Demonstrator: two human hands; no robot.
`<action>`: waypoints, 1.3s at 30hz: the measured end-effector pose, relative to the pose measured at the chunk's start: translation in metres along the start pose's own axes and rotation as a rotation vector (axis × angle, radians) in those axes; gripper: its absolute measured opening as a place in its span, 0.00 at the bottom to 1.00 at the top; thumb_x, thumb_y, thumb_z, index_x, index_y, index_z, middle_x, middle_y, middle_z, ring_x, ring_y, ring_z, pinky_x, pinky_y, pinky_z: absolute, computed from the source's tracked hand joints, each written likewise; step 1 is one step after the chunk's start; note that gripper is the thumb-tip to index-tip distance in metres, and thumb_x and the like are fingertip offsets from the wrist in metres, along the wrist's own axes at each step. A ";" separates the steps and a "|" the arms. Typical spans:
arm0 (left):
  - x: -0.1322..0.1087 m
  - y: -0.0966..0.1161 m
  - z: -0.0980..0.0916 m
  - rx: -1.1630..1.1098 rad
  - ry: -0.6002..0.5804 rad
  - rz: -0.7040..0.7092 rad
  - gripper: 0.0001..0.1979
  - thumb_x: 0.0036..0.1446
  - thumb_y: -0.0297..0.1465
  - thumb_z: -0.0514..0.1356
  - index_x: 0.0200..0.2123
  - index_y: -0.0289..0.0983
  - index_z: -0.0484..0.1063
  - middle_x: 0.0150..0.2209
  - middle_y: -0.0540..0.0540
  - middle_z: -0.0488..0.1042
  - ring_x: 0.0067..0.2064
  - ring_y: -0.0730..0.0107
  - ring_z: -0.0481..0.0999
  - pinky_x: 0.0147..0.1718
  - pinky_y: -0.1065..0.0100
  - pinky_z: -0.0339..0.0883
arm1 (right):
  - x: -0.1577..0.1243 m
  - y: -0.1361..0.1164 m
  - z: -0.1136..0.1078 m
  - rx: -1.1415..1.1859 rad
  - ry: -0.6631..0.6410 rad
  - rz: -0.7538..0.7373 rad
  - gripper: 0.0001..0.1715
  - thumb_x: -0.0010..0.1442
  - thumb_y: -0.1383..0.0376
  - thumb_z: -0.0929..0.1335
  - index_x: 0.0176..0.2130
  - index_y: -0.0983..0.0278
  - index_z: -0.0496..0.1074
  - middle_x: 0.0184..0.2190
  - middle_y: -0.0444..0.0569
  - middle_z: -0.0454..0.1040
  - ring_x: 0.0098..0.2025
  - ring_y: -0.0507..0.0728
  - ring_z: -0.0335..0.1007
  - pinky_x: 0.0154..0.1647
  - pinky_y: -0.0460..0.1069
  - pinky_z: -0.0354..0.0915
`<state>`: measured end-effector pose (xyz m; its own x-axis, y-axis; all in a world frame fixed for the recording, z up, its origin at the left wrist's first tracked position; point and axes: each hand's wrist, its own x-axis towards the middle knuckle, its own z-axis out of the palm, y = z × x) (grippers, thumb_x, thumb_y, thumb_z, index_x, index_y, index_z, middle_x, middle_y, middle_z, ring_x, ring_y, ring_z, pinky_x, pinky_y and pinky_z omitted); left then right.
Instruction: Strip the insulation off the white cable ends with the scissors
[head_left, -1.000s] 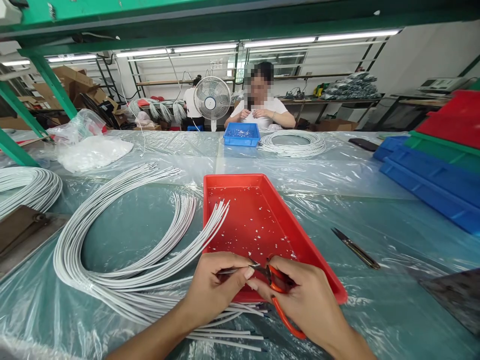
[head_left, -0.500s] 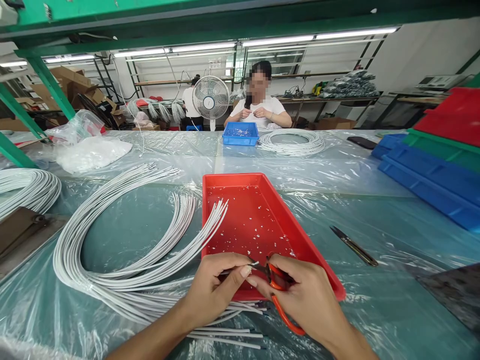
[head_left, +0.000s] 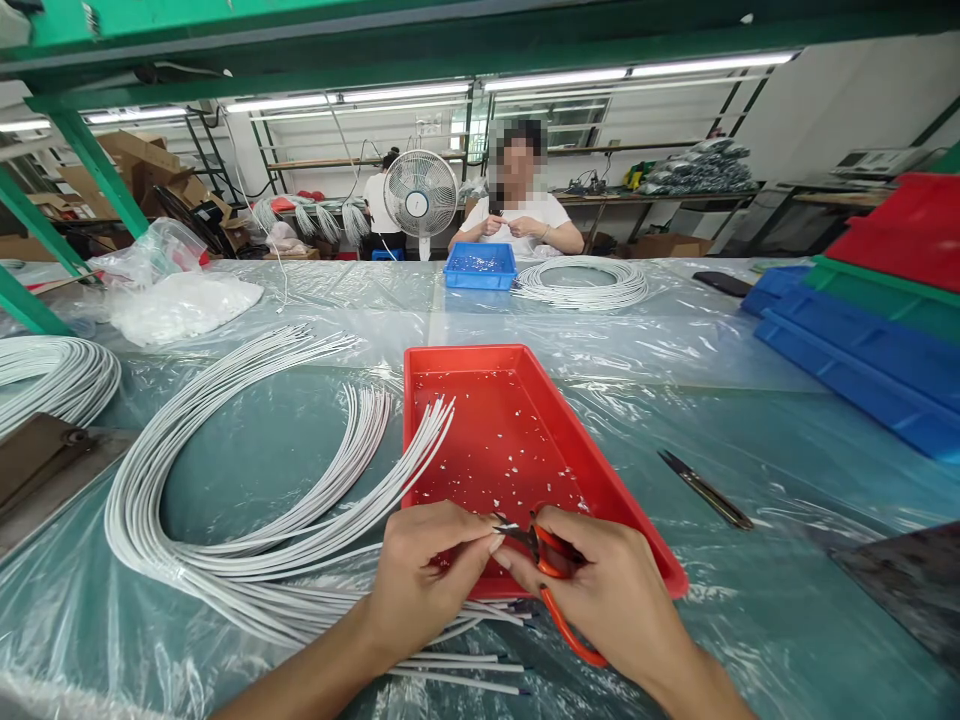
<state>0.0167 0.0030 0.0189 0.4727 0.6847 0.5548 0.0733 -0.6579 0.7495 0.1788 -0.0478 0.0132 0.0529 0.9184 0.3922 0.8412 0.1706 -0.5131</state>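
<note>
Over the near end of a red tray [head_left: 540, 395], my left hand [head_left: 427, 570] pinches the end of a white cable between thumb and forefinger. My right hand [head_left: 615, 590] grips orange-handled scissors [head_left: 568, 622], whose short dark blades meet the cable's tip at my left fingertips. White scraps lie scattered across the tray floor. To the left curls a large bundle of white cables [head_left: 146, 500]; some of its ends rest over the tray's left rim, and others lie under my left wrist with dark tips showing.
Thread snips [head_left: 705, 488] lie right of the tray. Stacked blue, green and red bins [head_left: 885, 300] stand at the far right. Across the table, a person [head_left: 517, 215] works behind a blue tray [head_left: 480, 280] and a cable coil [head_left: 581, 285]. Clear plastic bags [head_left: 180, 300] sit back left.
My left hand has shifted slightly left, and its fingertips now sit a little back from the scissor blades. The right hand stays almost in place, still holding the scissors.
</note>
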 end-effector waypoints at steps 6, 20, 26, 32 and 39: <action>-0.002 0.000 0.001 0.097 0.053 0.124 0.06 0.51 0.20 0.58 0.31 0.32 0.74 0.27 0.43 0.78 0.28 0.70 0.74 0.28 0.73 0.65 | 0.000 -0.001 -0.001 0.009 -0.008 0.018 0.25 0.48 0.58 0.67 0.18 0.61 0.45 0.16 0.36 0.45 0.20 0.49 0.37 0.16 0.43 0.44; -0.002 0.000 0.000 -0.016 -0.130 -0.087 0.10 0.59 0.25 0.50 0.36 0.33 0.71 0.30 0.43 0.72 0.31 0.70 0.69 0.31 0.71 0.61 | 0.001 0.000 -0.003 0.017 -0.030 0.046 0.26 0.48 0.57 0.67 0.19 0.61 0.45 0.16 0.36 0.45 0.21 0.49 0.38 0.17 0.43 0.43; -0.002 -0.004 -0.001 0.088 -0.201 -0.019 0.11 0.60 0.25 0.47 0.37 0.33 0.70 0.27 0.45 0.70 0.28 0.71 0.66 0.28 0.71 0.58 | 0.000 0.000 -0.002 0.009 -0.041 0.049 0.24 0.47 0.60 0.67 0.20 0.61 0.45 0.16 0.36 0.45 0.21 0.50 0.38 0.17 0.43 0.43; -0.005 -0.009 0.000 0.214 -0.168 0.124 0.08 0.58 0.25 0.52 0.39 0.31 0.69 0.30 0.42 0.73 0.29 0.70 0.69 0.28 0.72 0.61 | 0.000 0.004 -0.002 -0.018 -0.043 0.067 0.24 0.47 0.60 0.67 0.19 0.61 0.45 0.16 0.35 0.45 0.21 0.50 0.37 0.17 0.42 0.42; -0.003 -0.011 -0.001 0.217 -0.182 0.100 0.10 0.59 0.24 0.49 0.37 0.32 0.69 0.26 0.45 0.72 0.25 0.72 0.67 0.26 0.72 0.58 | -0.001 0.003 0.001 0.035 -0.077 0.097 0.25 0.46 0.60 0.68 0.19 0.61 0.45 0.16 0.36 0.45 0.22 0.50 0.37 0.18 0.43 0.43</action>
<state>0.0135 0.0083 0.0088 0.6349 0.5587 0.5336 0.1951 -0.7842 0.5890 0.1811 -0.0476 0.0107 0.0906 0.9558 0.2798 0.8150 0.0903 -0.5724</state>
